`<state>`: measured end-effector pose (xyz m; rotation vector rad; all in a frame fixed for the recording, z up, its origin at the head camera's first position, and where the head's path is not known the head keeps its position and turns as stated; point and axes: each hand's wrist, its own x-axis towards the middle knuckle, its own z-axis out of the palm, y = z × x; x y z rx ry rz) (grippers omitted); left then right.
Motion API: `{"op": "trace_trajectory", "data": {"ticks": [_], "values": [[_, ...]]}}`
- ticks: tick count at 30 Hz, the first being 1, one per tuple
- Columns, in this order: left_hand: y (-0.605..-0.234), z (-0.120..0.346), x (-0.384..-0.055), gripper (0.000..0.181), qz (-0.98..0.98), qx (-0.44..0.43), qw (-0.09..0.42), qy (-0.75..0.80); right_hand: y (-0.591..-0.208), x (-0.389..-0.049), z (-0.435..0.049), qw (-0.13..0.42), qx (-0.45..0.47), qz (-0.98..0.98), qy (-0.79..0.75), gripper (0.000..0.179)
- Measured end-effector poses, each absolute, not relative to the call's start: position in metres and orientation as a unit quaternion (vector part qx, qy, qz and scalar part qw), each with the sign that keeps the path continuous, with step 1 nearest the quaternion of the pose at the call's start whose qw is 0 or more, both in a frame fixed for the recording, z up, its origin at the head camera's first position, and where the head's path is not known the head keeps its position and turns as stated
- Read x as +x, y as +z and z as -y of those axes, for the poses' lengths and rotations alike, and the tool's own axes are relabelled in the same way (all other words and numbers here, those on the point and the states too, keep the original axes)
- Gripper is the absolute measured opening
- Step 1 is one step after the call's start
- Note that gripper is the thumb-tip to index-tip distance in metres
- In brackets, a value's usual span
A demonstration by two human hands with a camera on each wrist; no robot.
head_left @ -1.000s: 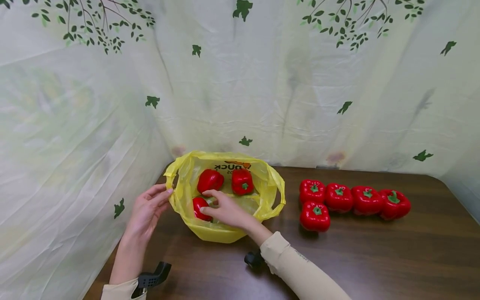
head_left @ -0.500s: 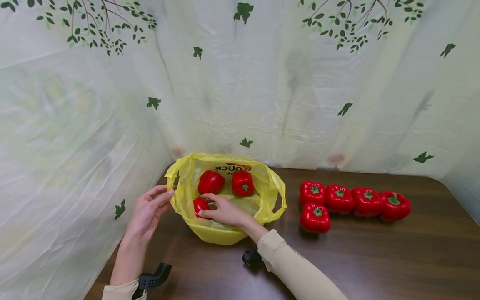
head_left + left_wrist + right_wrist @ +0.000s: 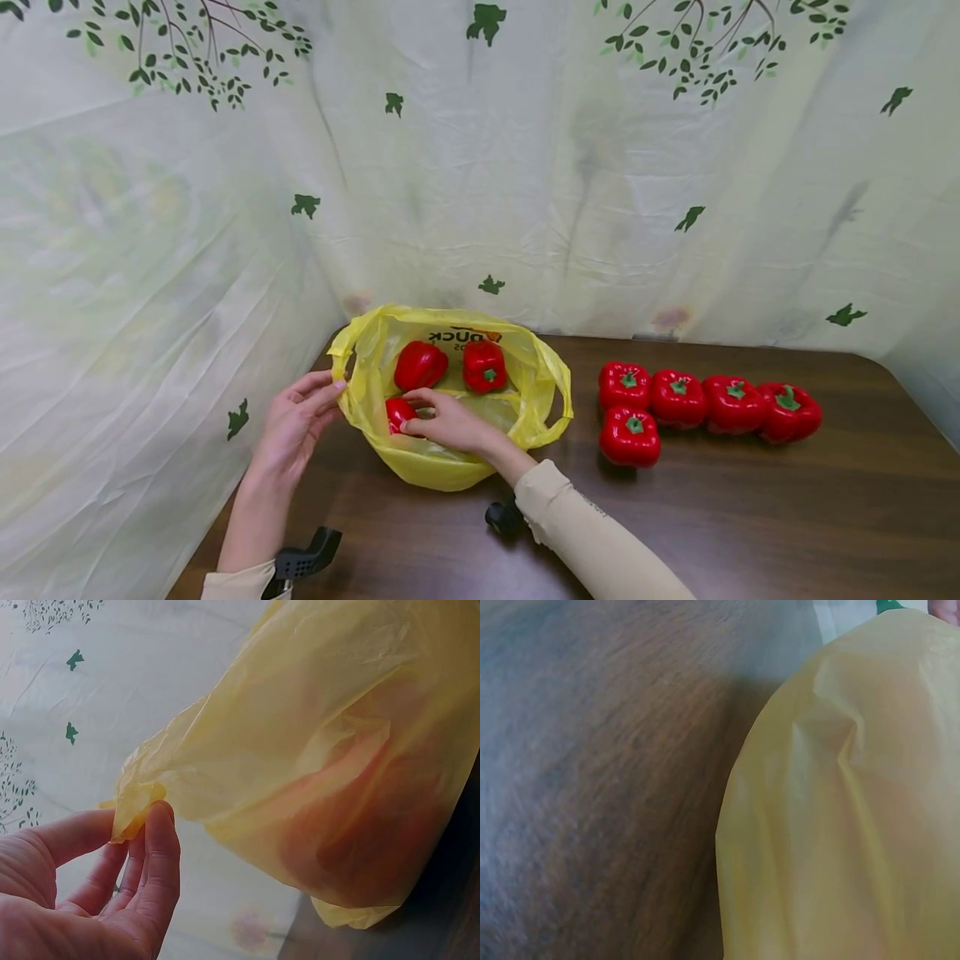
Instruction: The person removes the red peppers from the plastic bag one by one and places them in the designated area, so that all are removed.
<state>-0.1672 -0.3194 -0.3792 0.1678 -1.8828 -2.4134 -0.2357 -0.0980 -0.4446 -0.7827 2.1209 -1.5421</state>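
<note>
Inside the yellow bag [image 3: 442, 473], its handle [image 3: 141, 808] pinched by the left hand [image 3: 292, 421], the near-left red pepper [image 3: 397, 413] sits just left of the closer right hand [image 3: 452, 424], though whether that grips it I can't tell.

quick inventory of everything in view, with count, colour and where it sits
Table: 1, dark brown, under everything else
Bag: 1, yellow, on the table, left of centre
Lettering: mirrored, dark, on the bag's far wall
Bagged peppers: 3 visible, red, two at the back, one in front
Loose peppers: 5, red with green stems, right of the bag, four in a row plus one before the leftmost
Cloth: count unclear, whitish with green leaf print, behind and at left
Wrist devices: 2, black, one by each wrist
Sleeves: 2, beige, on the forearms
Left hand: 1, bare, pinching the bag's left handle
Right hand: 1, bare, inside the bag at the front pepper, grip unclear
</note>
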Motion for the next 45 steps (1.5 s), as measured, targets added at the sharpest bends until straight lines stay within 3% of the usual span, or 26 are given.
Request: {"op": "trace_trajectory", "data": {"ticks": [13,20,27,33,45], "values": [[-0.380,0.320,-0.168,0.010,0.607,0.049,0.041,-0.792,-0.448,-0.237,0.094,0.199,-0.263,-0.753,-0.569,0.047],[-0.378,0.319,-0.168,0.009,0.607,0.050,0.042,-0.792,-0.447,-0.238,0.085,0.226,-0.250,-0.728,-0.597,0.047],[-0.379,0.319,-0.168,0.009,0.603,0.046,0.041,-0.795,-0.445,-0.245,0.086,0.200,-0.311,-0.747,-0.553,0.045],[-0.381,0.318,-0.168,0.011,0.605,0.046,0.042,-0.794,-0.439,-0.252,0.093,0.209,-0.357,-0.771,-0.484,0.047],[-0.380,0.320,-0.167,0.009,0.610,0.043,0.038,-0.790,-0.443,-0.253,0.089,0.223,-0.338,-0.772,-0.489,0.038]]}}
